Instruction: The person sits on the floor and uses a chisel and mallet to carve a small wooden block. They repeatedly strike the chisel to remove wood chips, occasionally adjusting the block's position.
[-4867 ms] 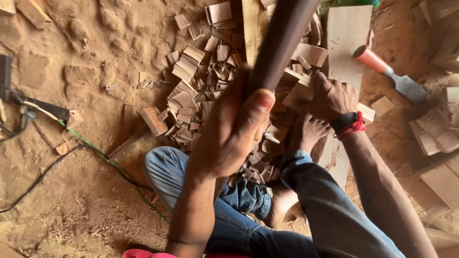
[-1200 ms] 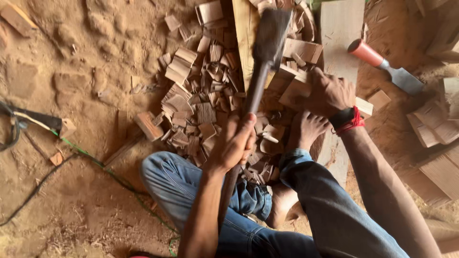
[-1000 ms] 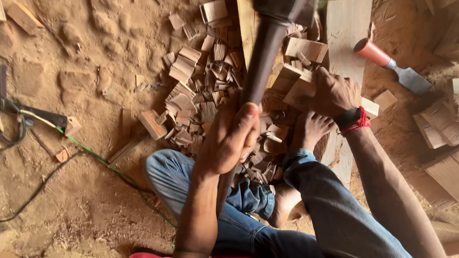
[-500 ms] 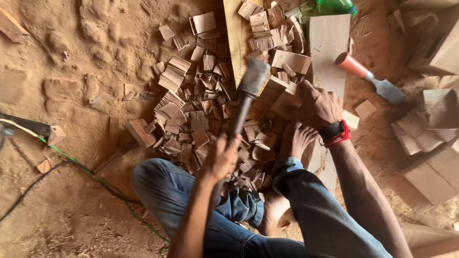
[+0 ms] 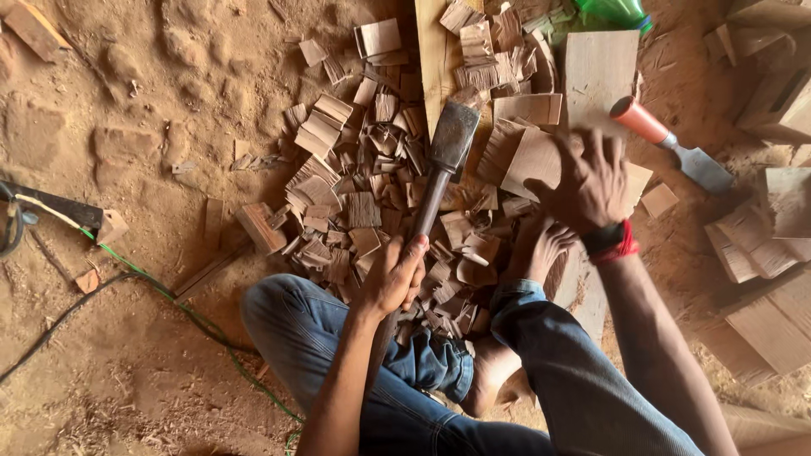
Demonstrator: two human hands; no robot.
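My left hand grips the dark wooden handle of a hatchet. Its metal head lies low over the pile of wood chips, just left of a pale wooden piece. My right hand, with a black and red band at the wrist, presses down on that piece, fingers spread over its right side. I sit on the sandy ground in blue jeans, and my bare foot rests just below the wooden piece.
A red-handled chisel lies to the right on a flat board. Wood offcuts stack at the right edge. A green bottle sits at the top. Cables run across the dirt on the left.
The hatchet was raised toward the camera a second ago and has swung down; its head now sits beside the wooden piece. My right hand has kept its hold on the piece.
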